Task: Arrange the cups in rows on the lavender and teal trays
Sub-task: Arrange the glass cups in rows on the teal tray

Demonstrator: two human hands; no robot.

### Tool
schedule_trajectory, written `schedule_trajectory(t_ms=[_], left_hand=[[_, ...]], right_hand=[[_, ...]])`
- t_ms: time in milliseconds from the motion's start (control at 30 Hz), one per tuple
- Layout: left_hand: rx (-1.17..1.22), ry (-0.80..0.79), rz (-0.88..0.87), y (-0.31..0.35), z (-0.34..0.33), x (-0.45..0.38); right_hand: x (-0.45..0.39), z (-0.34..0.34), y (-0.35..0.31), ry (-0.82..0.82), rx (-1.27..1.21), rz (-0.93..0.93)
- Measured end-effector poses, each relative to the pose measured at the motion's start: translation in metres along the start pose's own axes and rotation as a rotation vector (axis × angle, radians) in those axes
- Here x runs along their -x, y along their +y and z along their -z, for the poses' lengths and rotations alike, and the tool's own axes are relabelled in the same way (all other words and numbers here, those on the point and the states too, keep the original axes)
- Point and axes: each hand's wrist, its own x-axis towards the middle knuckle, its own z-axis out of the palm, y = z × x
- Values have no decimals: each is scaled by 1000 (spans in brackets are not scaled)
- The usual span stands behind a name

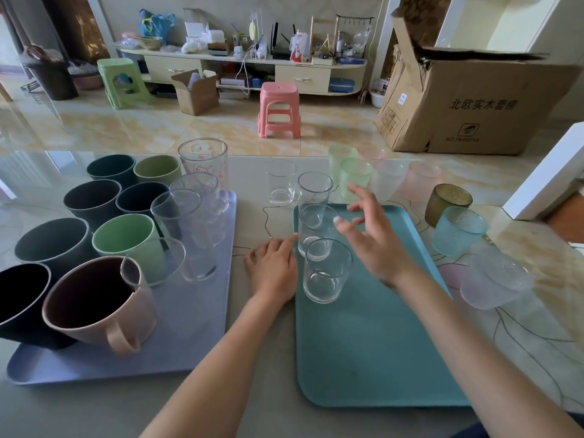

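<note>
teal tray (379, 358), two clear glasses (327, 270), lavender tray (202, 327), mugs (98, 301)

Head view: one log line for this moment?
left hand: flat on table | right hand: open above teal tray | tray: two clear glasses

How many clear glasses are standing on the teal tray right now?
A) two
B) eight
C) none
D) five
A: only two clear glasses, the near one and the one behind it, stand along the left edge of the teal tray; the other clear glasses beyond it are on the table.
</note>
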Motion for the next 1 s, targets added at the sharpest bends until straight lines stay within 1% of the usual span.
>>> schedule_trajectory(t_ms=[100, 167, 200, 267, 367, 433, 500, 600, 700, 833, 1000], left_hand=[[7, 31, -3, -4, 6, -18], [-12, 17, -35, -10, 7, -27], [-37, -3, -69, -13, 5, -30], [-98, -51, -133, -17, 1, -33], [-134, -82, -147, -20, -2, -36], [-118, -67, -148, -20, -4, -35], [-104, -40, -155, -20, -3, -35], [-111, -19, -160, -21, -5, -35], [-115, -4, -167, -22, -5, -34], [-121, -20, -176, -21, -6, -35], [-52, 9, -249, -22, 1, -21]], right_hand=[[-46, -3, -20, 50, 280, 132], [-90, -8, -34, 37, 442, 184], [-112, -12, -40, -4, 514, 185], [-156, -24, -42, -157, 684, 142], [-204, -52, -31, -415, 934, 49], [-223, -69, -22, -499, 1001, -6], [-235, -81, -16, -548, 1019, -42], [-241, -86, -13, -541, 949, -38], [-239, -78, -15, -474, 791, -14], [-218, -56, -42, -342, 563, 20], [-170, -6, -86, -217, 404, -1]])
